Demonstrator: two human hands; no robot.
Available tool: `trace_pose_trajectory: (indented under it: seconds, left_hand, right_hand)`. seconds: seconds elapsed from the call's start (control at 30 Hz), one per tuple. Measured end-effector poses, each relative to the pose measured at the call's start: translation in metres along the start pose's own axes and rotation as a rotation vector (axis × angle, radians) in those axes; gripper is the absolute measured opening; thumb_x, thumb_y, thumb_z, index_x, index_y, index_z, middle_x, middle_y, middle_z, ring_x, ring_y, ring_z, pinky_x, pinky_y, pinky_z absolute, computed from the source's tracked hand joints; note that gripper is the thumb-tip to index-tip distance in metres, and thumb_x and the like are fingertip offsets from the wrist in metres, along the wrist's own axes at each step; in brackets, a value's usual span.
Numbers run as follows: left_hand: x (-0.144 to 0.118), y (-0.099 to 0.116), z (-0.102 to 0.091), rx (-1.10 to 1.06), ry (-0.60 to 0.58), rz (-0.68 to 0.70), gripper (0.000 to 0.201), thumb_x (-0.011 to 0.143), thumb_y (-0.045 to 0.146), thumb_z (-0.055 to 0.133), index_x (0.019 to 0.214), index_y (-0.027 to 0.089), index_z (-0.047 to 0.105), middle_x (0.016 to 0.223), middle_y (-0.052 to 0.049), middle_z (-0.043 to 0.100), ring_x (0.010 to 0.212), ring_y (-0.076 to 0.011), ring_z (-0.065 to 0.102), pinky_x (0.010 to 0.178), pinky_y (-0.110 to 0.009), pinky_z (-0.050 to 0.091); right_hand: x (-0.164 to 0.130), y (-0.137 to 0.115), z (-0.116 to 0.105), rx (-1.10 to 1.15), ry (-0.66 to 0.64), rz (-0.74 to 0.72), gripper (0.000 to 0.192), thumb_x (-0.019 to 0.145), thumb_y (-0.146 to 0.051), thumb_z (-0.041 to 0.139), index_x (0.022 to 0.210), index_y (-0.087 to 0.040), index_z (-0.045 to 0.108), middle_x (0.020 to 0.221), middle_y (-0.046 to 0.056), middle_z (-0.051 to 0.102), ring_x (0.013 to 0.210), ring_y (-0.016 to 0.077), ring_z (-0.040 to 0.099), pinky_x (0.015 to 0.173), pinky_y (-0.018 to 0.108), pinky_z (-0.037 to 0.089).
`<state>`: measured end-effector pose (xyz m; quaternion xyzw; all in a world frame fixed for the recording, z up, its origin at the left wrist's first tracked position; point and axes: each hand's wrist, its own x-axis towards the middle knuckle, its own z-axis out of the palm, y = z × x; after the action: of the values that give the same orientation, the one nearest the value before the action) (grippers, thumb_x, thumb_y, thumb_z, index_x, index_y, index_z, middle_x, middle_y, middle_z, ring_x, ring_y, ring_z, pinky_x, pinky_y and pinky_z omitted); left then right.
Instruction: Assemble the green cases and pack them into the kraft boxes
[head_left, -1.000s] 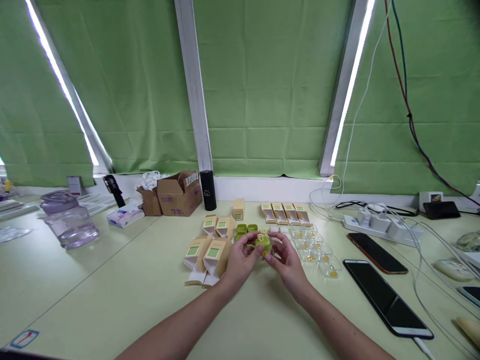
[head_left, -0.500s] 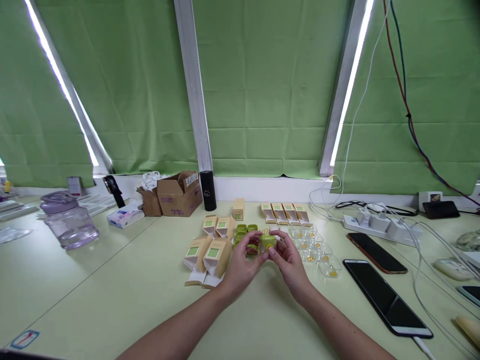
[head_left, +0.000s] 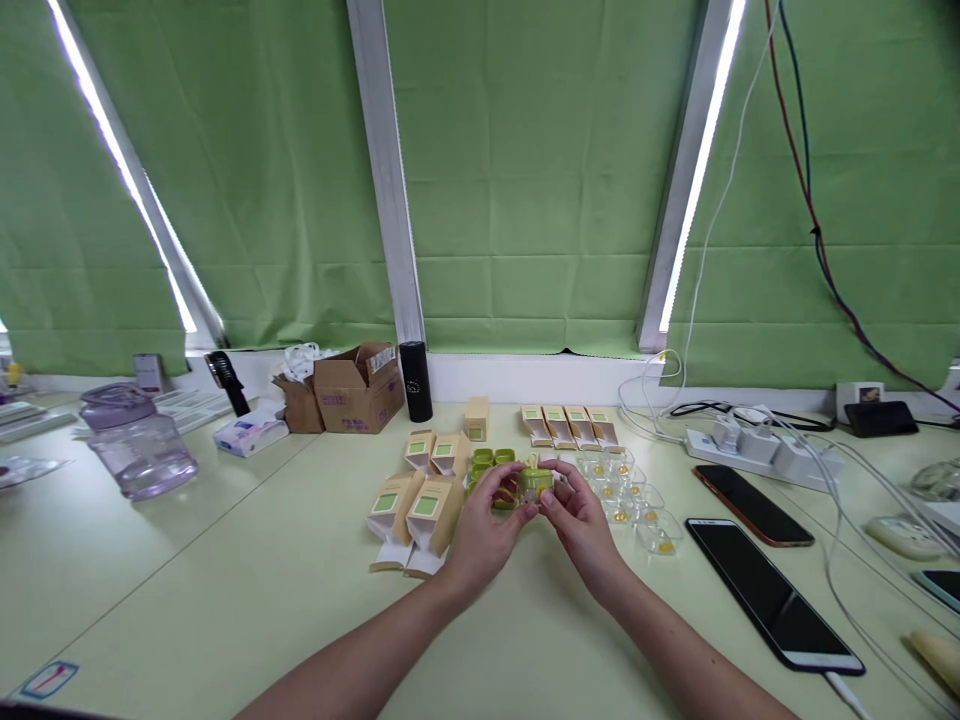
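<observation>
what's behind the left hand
Past the bare left hand, which grips a small clear container with a green top, several small, square green plastic-looking pieces show on the pale table. The hand covers some of them, so the full number cannot be seen.

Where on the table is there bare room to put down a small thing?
Bare table lies between the purple jug and the front cartons, and a smaller patch between the two forearms. It is crowded just beyond the left hand and right hand, where green pieces and clear containers sit close together. The right side holds phones and a power strip.
</observation>
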<state>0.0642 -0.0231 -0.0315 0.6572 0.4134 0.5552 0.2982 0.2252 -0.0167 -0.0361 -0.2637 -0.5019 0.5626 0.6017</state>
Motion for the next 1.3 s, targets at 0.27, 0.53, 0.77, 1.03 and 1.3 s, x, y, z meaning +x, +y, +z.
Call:
trace_pose_trajectory:
  seconds: [0.27, 0.53, 0.77, 1.03, 1.3]
  left_hand:
    - [-0.005, -0.003, 0.002, -0.081, -0.021, 0.033, 0.053, 0.092, 0.034, 0.075, 0.141, 0.025, 0.054, 0.120, -0.009, 0.066, 0.111, -0.0244, 0.063, 0.100, -0.042, 0.053]
    - [-0.008, 0.004, 0.002, -0.026, -0.030, 0.066, 0.039, 0.096, 0.031, 0.067, 0.133, 0.023, 0.058, 0.115, -0.009, 0.067, 0.104, -0.0230, 0.062, 0.097, -0.041, 0.052]
    - [-0.007, 0.005, 0.000, -0.036, -0.023, 0.059, 0.038, 0.097, 0.032, 0.066, 0.133, 0.023, 0.056, 0.117, -0.010, 0.066, 0.106, -0.0238, 0.063, 0.099, -0.042, 0.052]
    - [-0.002, 0.002, -0.001, -0.080, 0.038, 0.020, 0.027, 0.101, 0.036, 0.059, 0.125, 0.023, 0.059, 0.115, -0.009, 0.067, 0.107, -0.0236, 0.064, 0.095, -0.038, 0.052]
    - [0.004, 0.003, -0.006, -0.135, 0.118, -0.001, 0.019, 0.099, 0.034, 0.056, 0.084, 0.022, 0.059, 0.091, -0.005, 0.066, 0.091, -0.0213, 0.062, 0.084, -0.033, 0.049]
  right_hand:
    - [0.001, 0.006, -0.001, 0.447, -0.022, 0.143, 0.036, 0.086, -0.044, 0.084, 0.116, -0.031, 0.069, 0.107, 0.005, 0.080, 0.093, 0.0229, 0.074, 0.082, 0.037, 0.058]
    - [0.005, 0.010, -0.006, 0.492, -0.073, 0.179, 0.026, 0.093, -0.047, 0.074, 0.112, -0.029, 0.072, 0.107, 0.008, 0.082, 0.096, 0.0250, 0.075, 0.082, 0.040, 0.058]
    - [0.004, 0.004, -0.004, 0.499, -0.073, 0.181, 0.028, 0.090, -0.044, 0.077, 0.113, -0.029, 0.071, 0.103, 0.006, 0.081, 0.083, 0.0228, 0.073, 0.078, 0.039, 0.057]
    - [0.000, -0.006, -0.004, 0.385, 0.001, 0.163, 0.051, 0.080, -0.039, 0.087, 0.127, -0.031, 0.068, 0.092, 0.001, 0.074, 0.083, 0.0202, 0.069, 0.075, 0.034, 0.057]
    - [-0.002, -0.004, -0.004, 0.000, 0.093, -0.058, 0.064, 0.074, -0.042, 0.091, 0.129, -0.031, 0.061, 0.111, 0.006, 0.074, 0.095, 0.0241, 0.069, 0.077, 0.036, 0.059]
